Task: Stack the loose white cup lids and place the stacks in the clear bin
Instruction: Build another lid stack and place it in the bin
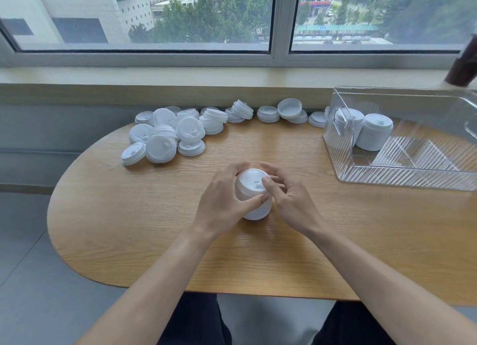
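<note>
A stack of white cup lids (255, 205) stands upright on the middle of the wooden table (129, 215). My left hand (224, 197) grips the stack from its left side, thumb across the front. My right hand (289, 197) touches the top lid with curled fingers from the right. A pile of loose white lids (167, 135) lies at the back left, and more loose lids (281, 112) run along the back edge. The clear bin (402, 174) at the right holds two lid stacks (374, 133) in its back left corner.
A window sill (180, 78) runs behind the table under a wide window. A dark object (462, 65) stands on the sill at the far right. The table's rounded left end drops off to grey floor. My knees show under the front edge.
</note>
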### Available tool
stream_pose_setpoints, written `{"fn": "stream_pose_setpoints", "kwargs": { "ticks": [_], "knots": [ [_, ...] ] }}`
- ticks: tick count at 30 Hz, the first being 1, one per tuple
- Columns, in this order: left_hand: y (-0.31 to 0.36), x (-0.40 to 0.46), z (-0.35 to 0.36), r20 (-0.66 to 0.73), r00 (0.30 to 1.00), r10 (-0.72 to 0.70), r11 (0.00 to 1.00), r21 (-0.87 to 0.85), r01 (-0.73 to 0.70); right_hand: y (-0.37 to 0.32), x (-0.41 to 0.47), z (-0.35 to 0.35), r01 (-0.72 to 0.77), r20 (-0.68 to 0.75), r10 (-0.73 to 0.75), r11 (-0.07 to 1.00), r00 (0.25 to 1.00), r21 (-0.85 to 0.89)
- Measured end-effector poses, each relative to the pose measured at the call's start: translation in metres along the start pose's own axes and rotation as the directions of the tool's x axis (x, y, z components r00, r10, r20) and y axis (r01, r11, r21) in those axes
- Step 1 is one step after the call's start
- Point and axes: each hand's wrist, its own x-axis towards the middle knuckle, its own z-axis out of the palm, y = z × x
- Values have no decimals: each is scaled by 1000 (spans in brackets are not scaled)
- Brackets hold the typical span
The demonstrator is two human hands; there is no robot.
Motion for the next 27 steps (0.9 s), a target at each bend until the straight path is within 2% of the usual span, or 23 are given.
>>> {"fn": "stream_pose_setpoints", "kwargs": {
  "ticks": [3,5,8,11,18,23,25,27],
  "knots": [
    [-4,0,0,10,1000,0,998,-59,1,0,-1,0,1,-8,-1,1000,1000,-21],
    [-8,-2,-1,16,1000,-25,986,-166,27,0,-1,0,8,-4,-8,1000,1000,-17],
    [-14,-4,-3,16,994,-109,927,-358,108,2,-1,0,30,14,-30,999,999,-29],
    [-18,-6,-1,-7,993,-121,884,-456,104,5,-2,2,54,17,-54,998,998,-24],
    [-20,-11,7,-17,994,-111,823,-562,82,19,-4,11,86,7,-86,996,996,-5],
    [-19,-13,11,-29,984,-178,770,-627,121,21,-3,10,126,17,-125,972,992,-198],
    [-18,-12,12,-33,977,-209,764,-629,142,18,-2,9,98,26,-95,981,995,-165],
    [-18,-11,12,-39,973,-229,763,-628,154,13,-2,10,42,22,-41,998,999,-46]
  ]
}}
